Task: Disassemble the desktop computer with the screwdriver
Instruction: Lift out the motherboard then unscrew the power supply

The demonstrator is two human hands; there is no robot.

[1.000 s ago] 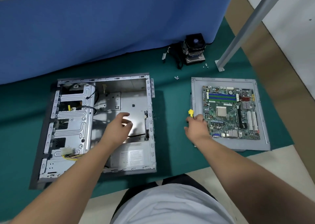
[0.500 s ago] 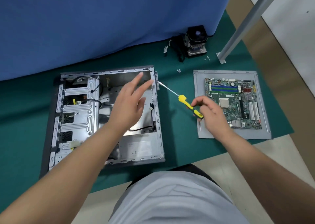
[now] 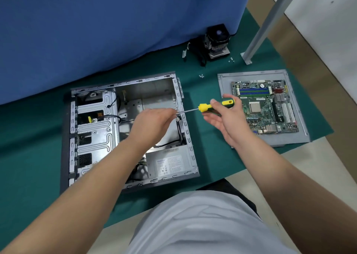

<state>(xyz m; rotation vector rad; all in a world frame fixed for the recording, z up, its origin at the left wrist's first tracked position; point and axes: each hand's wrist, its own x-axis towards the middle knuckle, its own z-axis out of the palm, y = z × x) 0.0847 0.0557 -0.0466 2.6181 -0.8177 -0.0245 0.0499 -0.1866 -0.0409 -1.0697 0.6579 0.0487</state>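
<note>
Head view: since half a second ago we see the left hand point(image 3: 152, 123) has dropped from its raised, open-fingered pose and now pinches the tip of the screwdriver's point(image 3: 207, 107) shaft at the right wall of the computer case point(image 3: 92, 138). The right hand point(image 3: 224, 114) has swung the tool from a slanted line to a near-level one, shaft pointing toward 9 o'clock; its fingers curl loosely round the yellow-and-green handle, thumb on top, palm partly open beneath.

The shaft's tip is hidden behind the left fingers, so we cannot tell whether it sits in a screw. Our left forearm covers much of the case floor and part of the power supply point(image 3: 170, 163). Its white label carries print too small to read, and the motherboard's point(image 3: 264, 107) markings are no clearer.

The case lies open on the green mat point(image 3: 212, 157). The motherboard rests on a grey side panel point(image 3: 225, 83) at 3 o'clock from the case, well apart. A CPU cooler point(image 3: 217, 41) stands at 12 o'clock near the blue cloth point(image 3: 116, 22), with loose screws point(image 3: 201, 76) on the mat nearby.
</note>
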